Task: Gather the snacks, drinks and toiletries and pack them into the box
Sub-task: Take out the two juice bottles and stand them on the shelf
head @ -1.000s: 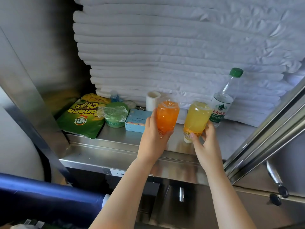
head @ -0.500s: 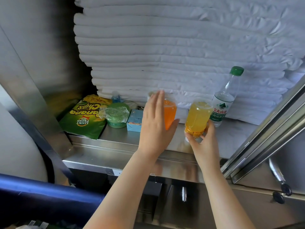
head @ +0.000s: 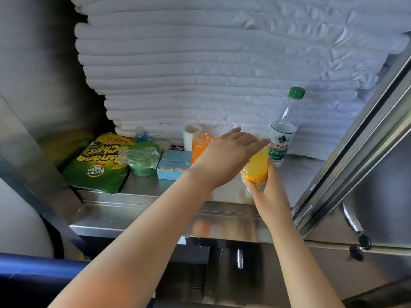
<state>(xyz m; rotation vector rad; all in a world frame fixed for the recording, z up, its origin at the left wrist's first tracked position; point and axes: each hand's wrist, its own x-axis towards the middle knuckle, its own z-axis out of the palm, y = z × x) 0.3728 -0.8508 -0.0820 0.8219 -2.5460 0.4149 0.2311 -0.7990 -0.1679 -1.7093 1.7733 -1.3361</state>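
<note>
my right hand [head: 270, 193] clasps the yellow plastic juice bottle [head: 255, 166]; my left hand [head: 224, 152], flat and empty, hangs over it, the clear green-capped water bottle [head: 282, 138] upright just past its fingertips.

On the steel shelf [head: 155, 190] we see a green banana chips bag [head: 97, 165] lying flat at the left, its print upside down to us. Touching its right edge is a green tub [head: 142, 158] wrapped in clear film, then a pale blue carton [head: 173, 165]. Behind these stand a small blue bottle [head: 141, 134] and a white roll [head: 190, 134]. Our left hand [head: 224, 150] partly hides the orange drink bottle [head: 200, 147]. Our right hand [head: 269, 192] grips the yellow drink bottle [head: 255, 170] low down. A green-capped water bottle [head: 282, 138] stands upright just beyond it.
</note>
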